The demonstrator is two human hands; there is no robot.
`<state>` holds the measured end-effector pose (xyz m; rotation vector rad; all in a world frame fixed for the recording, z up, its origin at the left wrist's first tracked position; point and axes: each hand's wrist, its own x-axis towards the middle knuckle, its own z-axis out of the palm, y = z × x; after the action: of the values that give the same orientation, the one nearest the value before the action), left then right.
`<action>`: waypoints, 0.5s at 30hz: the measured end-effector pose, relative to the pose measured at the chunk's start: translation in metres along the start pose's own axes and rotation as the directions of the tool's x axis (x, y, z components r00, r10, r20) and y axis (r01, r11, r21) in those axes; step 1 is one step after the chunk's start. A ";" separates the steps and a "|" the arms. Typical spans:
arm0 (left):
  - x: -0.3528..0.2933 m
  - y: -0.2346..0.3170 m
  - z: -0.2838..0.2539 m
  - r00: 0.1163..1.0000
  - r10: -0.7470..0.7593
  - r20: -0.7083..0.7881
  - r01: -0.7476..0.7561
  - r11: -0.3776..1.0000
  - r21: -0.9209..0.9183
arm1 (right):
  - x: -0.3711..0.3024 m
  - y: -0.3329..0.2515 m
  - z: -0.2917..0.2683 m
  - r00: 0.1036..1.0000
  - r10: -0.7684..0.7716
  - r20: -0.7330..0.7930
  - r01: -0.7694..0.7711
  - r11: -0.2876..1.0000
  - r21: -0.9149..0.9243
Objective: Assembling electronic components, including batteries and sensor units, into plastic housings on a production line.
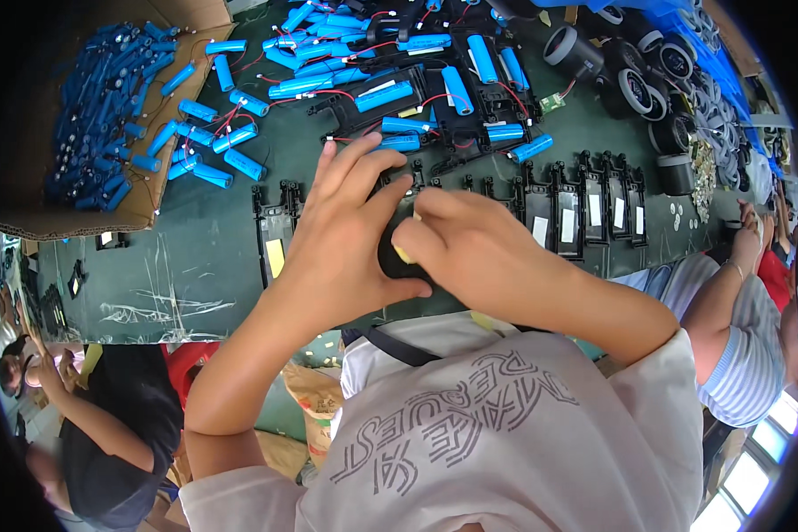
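Note:
My left hand (350, 235) curls around a black plastic part (388, 257), its thumb below and fingers above. Against that part, my right hand (470, 244) has its thumb and fingers pinched together, and a small yellow piece (404, 256) shows at its thumb. My hands hide most of the black part. Beyond them stand several black plastic frames (569, 217) in a row, with white labels inside. Another frame, left of my left hand, carries a yellow pad (276, 258).
Blue cylindrical batteries with red leads (328, 66) lie heaped at the back, some on black frames. A cardboard box (80, 232) full of them stands at left. Black cylinders with grey rings (634, 89) pile up at right. Other people sit on both sides.

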<state>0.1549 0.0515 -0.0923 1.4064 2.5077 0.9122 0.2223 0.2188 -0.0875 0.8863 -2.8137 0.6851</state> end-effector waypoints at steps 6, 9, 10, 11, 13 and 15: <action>-0.002 0.001 0.001 0.999 0.039 -0.032 -0.038 0.999 0.031 | -0.001 -0.010 0.012 0.999 -0.042 0.024 0.044 0.992 -0.117; -0.001 0.002 0.000 0.999 0.024 -0.024 -0.023 0.999 0.023 | -0.002 -0.004 0.014 0.994 -0.032 0.101 0.050 0.982 -0.182; -0.001 0.000 0.000 1.000 0.021 -0.016 -0.020 1.000 0.018 | -0.001 0.002 0.013 0.999 0.009 0.032 -0.009 1.000 -0.028; -0.003 0.001 -0.002 1.000 0.020 -0.006 -0.020 1.000 0.012 | -0.001 0.007 0.011 0.997 0.064 -0.031 -0.060 0.990 0.130; -0.005 0.005 -0.003 1.000 0.017 0.019 -0.017 1.000 0.004 | -0.004 0.021 0.002 0.949 0.202 -0.242 -0.106 0.928 0.357; -0.014 0.010 -0.005 0.997 -0.002 0.074 0.003 1.000 -0.009 | -0.005 0.017 -0.021 0.845 0.497 -0.199 -0.265 0.712 0.650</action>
<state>0.1676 0.0416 -0.0851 1.4072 2.4486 0.8536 0.2161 0.2429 -0.0770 0.1390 -2.4530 1.6839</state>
